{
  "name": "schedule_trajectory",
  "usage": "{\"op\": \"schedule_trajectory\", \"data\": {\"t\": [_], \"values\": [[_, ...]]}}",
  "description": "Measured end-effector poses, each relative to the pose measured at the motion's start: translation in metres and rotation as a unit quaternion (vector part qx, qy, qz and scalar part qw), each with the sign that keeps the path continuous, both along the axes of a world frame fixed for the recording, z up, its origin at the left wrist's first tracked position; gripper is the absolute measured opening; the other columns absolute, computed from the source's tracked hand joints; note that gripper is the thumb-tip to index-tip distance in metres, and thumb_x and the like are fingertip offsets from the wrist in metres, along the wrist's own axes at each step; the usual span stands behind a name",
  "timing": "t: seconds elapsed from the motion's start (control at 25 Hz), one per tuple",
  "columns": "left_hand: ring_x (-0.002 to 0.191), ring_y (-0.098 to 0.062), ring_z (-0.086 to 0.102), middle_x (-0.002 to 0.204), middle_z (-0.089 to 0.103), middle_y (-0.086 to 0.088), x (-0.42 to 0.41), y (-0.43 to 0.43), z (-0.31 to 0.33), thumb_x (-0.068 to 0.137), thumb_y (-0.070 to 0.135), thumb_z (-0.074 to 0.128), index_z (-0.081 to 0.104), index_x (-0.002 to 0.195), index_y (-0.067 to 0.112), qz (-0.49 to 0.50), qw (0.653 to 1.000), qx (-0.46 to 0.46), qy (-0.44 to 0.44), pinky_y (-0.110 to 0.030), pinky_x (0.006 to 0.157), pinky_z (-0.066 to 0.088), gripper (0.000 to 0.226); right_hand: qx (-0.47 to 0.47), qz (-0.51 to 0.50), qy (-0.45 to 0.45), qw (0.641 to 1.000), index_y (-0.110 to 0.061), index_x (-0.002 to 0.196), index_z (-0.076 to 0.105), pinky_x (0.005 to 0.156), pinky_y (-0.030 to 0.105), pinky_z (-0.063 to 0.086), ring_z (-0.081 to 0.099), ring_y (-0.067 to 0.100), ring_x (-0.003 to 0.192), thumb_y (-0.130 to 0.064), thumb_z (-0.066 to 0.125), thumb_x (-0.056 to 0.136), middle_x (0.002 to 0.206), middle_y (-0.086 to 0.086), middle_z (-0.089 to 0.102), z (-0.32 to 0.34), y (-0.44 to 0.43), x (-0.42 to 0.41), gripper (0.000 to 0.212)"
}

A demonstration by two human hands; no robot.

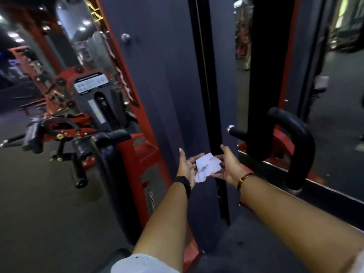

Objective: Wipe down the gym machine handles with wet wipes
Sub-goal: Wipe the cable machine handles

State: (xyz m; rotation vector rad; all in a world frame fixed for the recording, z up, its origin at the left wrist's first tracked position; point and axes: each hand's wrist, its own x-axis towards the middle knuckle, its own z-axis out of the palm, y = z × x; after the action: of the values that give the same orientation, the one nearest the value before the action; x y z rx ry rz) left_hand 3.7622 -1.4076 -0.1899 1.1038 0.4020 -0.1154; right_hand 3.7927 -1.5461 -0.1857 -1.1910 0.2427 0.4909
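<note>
Wipe [206, 167], white and crumpled, sits between both hands: left hand [186, 168] spread flat under it, right hand [229, 167] pinching its right edge. Handle [301, 146], a black curved bar running roughly vertical, lies up and right of the right hand, not yet touched. The right hand is nearer, so probably it reaches.

The crumpled wet wipe [206, 167] is covering the left hand's [185, 168] palm and the right hand's [230, 168] fingertips, so the right hand's grip is not showing clearly. Both forearms are running off the bottom edge. At right, the curved black handle's [299, 146] upper end is passing behind a black upright [258, 75]. The machine label [91, 83] at centre left is blurring beyond reading.
</note>
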Motion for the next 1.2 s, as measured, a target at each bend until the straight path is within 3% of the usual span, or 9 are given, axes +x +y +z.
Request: {"op": "schedule_trajectory", "data": {"t": [0.2, 0.36, 0.44, 0.6, 0.72, 0.84, 0.96, 1.08, 1.2], "values": [[0.11, -0.035, 0.062, 0.117, 0.066, -0.02, 0.033, -0.012, 0.013, 0.082, 0.082, 0.016, 0.062, 0.117, 0.004, -0.073, 0.997, 0.002, -0.02, -0.045, 0.095, 0.05, 0.097, -0.009, -0.035, -0.051, 0.998, -0.009, 0.106, 0.064, 0.062, 0.033, 0.054, 0.067, 0.025, 0.083, -0.038, 0.057, 0.09, 0.094, 0.01, 0.067, 0.01, -0.017, 0.011, 0.034], [0.097, -0.032, 0.066, 0.117, 0.065, -0.02, 0.059, -0.015, 0.027, 0.084, 0.079, 0.015, 0.061, 0.118, 0.001, -0.124, 0.992, 0.0, -0.019, -0.035, 0.068, 0.058, 0.096, -0.033, -0.005, -0.114, 0.993, -0.007, 0.095, 0.063, 0.058, 0.025, 0.053, 0.067, 0.016, 0.072, -0.005, 0.057, 0.091, 0.083, 0.007, 0.067, 0.018, -0.022, 0.011, 0.008], [0.088, -0.031, 0.065, 0.109, 0.065, -0.021, 0.075, -0.018, 0.03, 0.085, 0.078, 0.015, 0.062, 0.112, 0.002, -0.155, 0.988, 0.001, -0.01, -0.034, 0.063, 0.058, 0.093, -0.047, -0.052, -0.115, 0.991, -0.005, 0.094, 0.061, 0.054, 0.024, 0.053, 0.066, 0.017, 0.068, 0.003, 0.055, 0.088, 0.083, 0.01, 0.066, 0.023, -0.02, 0.014, 0.011], [0.079, -0.029, 0.063, 0.091, 0.067, -0.016, 0.107, -0.026, 0.023, 0.09, 0.073, 0.012, 0.066, 0.099, 0.007, -0.192, 0.98, 0.058, -0.007, -0.035, 0.071, 0.051, 0.086, -0.047, -0.129, -0.112, 0.984, 0.009, 0.101, 0.06, 0.066, 0.037, 0.055, 0.065, 0.038, 0.083, 0.003, 0.05, 0.073, 0.096, 0.033, 0.062, 0.025, -0.006, 0.026, 0.03], [0.077, -0.026, 0.058, 0.086, 0.06, -0.01, 0.135, -0.031, 0.017, 0.093, 0.067, 0.017, 0.061, 0.089, 0.009, -0.19, 0.981, 0.037, -0.027, -0.039, 0.08, 0.048, 0.072, -0.05, -0.199, -0.068, 0.976, 0.0, 0.105, 0.064, 0.069, 0.042, 0.058, 0.067, 0.04, 0.093, -0.003, 0.048, 0.07, 0.105, 0.03, 0.065, 0.033, 0.003, 0.031, 0.038], [0.102, -0.032, 0.056, 0.107, 0.054, -0.011, 0.16, -0.039, 0.019, 0.095, 0.064, 0.021, 0.054, 0.11, 0.003, -0.219, 0.975, -0.033, -0.021, -0.047, 0.093, 0.042, 0.071, -0.057, -0.261, -0.079, 0.96, -0.003, 0.102, 0.066, 0.056, 0.029, 0.055, 0.069, 0.029, 0.08, 0.001, 0.047, 0.085, 0.094, 0.016, 0.069, 0.057, 0.011, 0.027, 0.026], [0.11, -0.03, 0.055, 0.118, 0.057, -0.011, 0.178, -0.045, 0.022, 0.087, 0.076, 0.019, 0.052, 0.129, 0.006, -0.284, 0.958, -0.035, -0.024, -0.039, 0.085, 0.043, 0.087, -0.083, -0.307, -0.126, 0.94, 0.0, 0.103, 0.063, 0.066, 0.038, 0.058, 0.067, 0.029, 0.077, 0.002, 0.049, 0.089, 0.088, 0.016, 0.066, 0.076, 0.015, 0.036, 0.02], [0.067, -0.019, 0.047, 0.084, 0.057, -0.004, 0.184, -0.05, 0.019, 0.079, 0.086, 0.013, 0.059, 0.114, 0.019, -0.306, 0.952, -0.023, -0.018, -0.028, 0.064, 0.035, 0.088, -0.297, -0.381, -0.18, 0.857, -0.011, 0.099, 0.06, 0.083, 0.045, 0.055, 0.065, 0.032, 0.093, -0.01, 0.05, 0.088, 0.098, 0.016, 0.065, 0.089, 0.019, 0.054, 0.014], [0.075, -0.022, 0.056, 0.113, 0.062, -0.013, 0.191, -0.046, 0.016, 0.083, 0.081, 0.01, 0.046, 0.135, 0.016, -0.3, 0.953, -0.046, -0.01, -0.031, 0.067, 0.042, 0.09, -0.557, -0.319, -0.292, 0.709, -0.005, 0.089, 0.06, 0.07, 0.033, 0.043, 0.06, 0.029, 0.09, -0.01, 0.051, 0.089, 0.091, 0.013, 0.062, 0.084, 0.028, 0.069, 0.011]]}}
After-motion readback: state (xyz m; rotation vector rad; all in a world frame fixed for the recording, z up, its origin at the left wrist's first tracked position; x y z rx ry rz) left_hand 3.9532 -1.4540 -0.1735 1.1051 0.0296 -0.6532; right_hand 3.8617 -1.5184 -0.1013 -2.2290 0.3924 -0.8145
